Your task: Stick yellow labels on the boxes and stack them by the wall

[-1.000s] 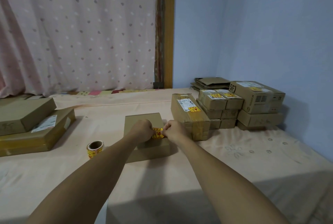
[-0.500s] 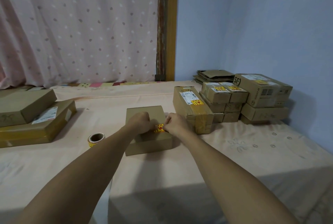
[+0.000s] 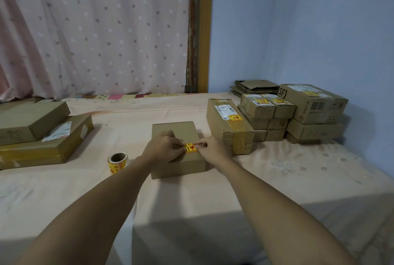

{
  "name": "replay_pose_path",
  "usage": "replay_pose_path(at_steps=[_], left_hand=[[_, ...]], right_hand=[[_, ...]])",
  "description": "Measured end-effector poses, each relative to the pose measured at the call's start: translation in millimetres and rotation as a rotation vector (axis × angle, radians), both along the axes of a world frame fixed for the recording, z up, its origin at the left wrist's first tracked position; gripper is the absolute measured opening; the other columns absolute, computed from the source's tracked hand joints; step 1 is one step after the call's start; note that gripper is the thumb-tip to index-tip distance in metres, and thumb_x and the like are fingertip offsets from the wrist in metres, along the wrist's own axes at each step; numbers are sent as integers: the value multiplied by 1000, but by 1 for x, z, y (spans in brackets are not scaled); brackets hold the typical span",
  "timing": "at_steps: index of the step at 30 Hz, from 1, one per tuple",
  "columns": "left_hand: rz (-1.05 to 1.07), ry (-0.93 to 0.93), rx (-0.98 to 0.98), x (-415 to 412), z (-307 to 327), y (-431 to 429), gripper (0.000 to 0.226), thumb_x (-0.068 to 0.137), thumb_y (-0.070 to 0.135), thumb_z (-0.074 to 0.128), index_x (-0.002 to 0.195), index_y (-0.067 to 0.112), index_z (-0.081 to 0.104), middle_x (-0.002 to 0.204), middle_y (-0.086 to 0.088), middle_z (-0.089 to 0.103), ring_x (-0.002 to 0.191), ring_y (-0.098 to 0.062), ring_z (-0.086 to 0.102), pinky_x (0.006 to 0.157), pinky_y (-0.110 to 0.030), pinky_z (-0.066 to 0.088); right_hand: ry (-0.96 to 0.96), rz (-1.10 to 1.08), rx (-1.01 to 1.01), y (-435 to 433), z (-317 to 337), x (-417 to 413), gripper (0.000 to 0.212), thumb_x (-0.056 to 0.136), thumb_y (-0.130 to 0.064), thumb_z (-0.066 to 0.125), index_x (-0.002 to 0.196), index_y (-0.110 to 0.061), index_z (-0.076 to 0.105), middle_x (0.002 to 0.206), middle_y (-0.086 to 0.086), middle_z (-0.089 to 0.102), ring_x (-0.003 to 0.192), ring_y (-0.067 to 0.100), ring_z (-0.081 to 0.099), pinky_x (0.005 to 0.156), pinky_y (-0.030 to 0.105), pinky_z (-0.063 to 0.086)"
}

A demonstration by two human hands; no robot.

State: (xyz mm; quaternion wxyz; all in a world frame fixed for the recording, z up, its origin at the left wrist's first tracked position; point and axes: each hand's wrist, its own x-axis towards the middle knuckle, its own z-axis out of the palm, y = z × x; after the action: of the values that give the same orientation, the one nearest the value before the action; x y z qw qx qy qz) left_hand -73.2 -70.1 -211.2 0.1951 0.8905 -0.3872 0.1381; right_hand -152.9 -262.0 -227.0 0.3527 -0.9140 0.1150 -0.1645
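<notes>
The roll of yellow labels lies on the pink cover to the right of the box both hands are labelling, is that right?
Not quite. The head view shows the roll of yellow labels lying on the pink cover to the left of the box, not the right. The left hand and right hand do hold a yellow label on that box's top.

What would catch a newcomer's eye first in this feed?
Dead centre, the left hand and right hand hold a yellow label by its ends on top of a plain brown box. At far right, labelled boxes sit stacked against the blue wall. A roll of labels sits just left of the brown box.
</notes>
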Motion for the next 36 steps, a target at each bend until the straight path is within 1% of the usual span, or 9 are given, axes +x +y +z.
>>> replay_pose_path(at_steps=[5, 9, 13, 16, 21, 27, 30, 33, 36], left_hand=[[105, 80, -68, -1, -3, 13, 34, 89, 53, 68, 109, 27, 78, 102, 4, 57, 97, -14, 58, 75, -28, 44], [363, 125, -95, -3, -5, 30, 31, 97, 36, 56, 115, 12, 64, 111, -1, 53, 96, -20, 55, 74, -33, 45], [593, 607, -279, -3, -3, 34, 30, 95, 34, 55, 103, 6, 52, 109, -14, 58, 90, -31, 54, 73, -35, 43], [589, 813, -482, -3, 0, 31, 31, 91, 32, 58, 101, 3, 57, 110, -18, 63, 94, -35, 59, 74, -35, 51], [590, 861, -779, -7, 13, 27, 21, 87, 23, 54, 97, 5, 54, 105, -17, 58, 99, -40, 59, 83, -52, 59], [503, 796, -1102, -10, 39, 9, 30, 90, 32, 63, 106, 6, 66, 106, -12, 64, 98, -29, 57, 81, -38, 43], [411, 781, -1152, -10, 54, -12, 37, 85, 35, 69, 110, 8, 71, 109, -9, 68, 100, -27, 59, 83, -36, 44], [328, 823, -1130, -14, 62, -41, 32, 83, 37, 70, 104, 13, 72, 108, -7, 69, 101, -26, 61, 90, -40, 50], [279, 872, -1112, -20, 64, -73, 41, 81, 42, 71, 107, 12, 70, 109, -7, 67, 101, -27, 60, 95, -44, 50]], right_hand=[[-5, -23, 133, 0, -3, -7, 26, 100, -30, 63, 124, -23, 69, 115, -1, 68, 108, 20, 63, 88, 34, 53], [138, -64, 197, -2, -2, -15, 31, 104, -43, 51, 124, -21, 60, 115, -2, 65, 90, 23, 66, 63, 31, 52], [200, -55, 349, -5, -3, -19, 41, 101, -51, 53, 110, -15, 69, 106, 4, 67, 89, 23, 68, 67, 36, 64], [191, -45, 405, 2, 2, -16, 38, 94, -51, 65, 110, -18, 69, 105, 0, 67, 94, 20, 67, 79, 41, 64], [52, -43, 520, 7, 24, -9, 37, 86, -38, 80, 114, -20, 63, 103, -5, 67, 87, 12, 65, 68, 33, 57], [-171, -90, 586, 0, 43, -3, 25, 85, -38, 82, 100, -29, 65, 94, -15, 65, 94, 12, 67, 77, 33, 61], [-255, -187, 567, -15, 49, -5, 33, 86, -42, 79, 109, -23, 66, 97, -15, 63, 103, 15, 66, 93, 45, 59], [-313, -264, 555, -40, 57, -15, 24, 84, -48, 77, 96, -34, 63, 94, -18, 62, 102, 15, 64, 95, 46, 57], [-347, -341, 537, -67, 62, -28, 34, 84, -52, 75, 106, -30, 63, 106, -10, 64, 106, 19, 66, 94, 48, 57]])
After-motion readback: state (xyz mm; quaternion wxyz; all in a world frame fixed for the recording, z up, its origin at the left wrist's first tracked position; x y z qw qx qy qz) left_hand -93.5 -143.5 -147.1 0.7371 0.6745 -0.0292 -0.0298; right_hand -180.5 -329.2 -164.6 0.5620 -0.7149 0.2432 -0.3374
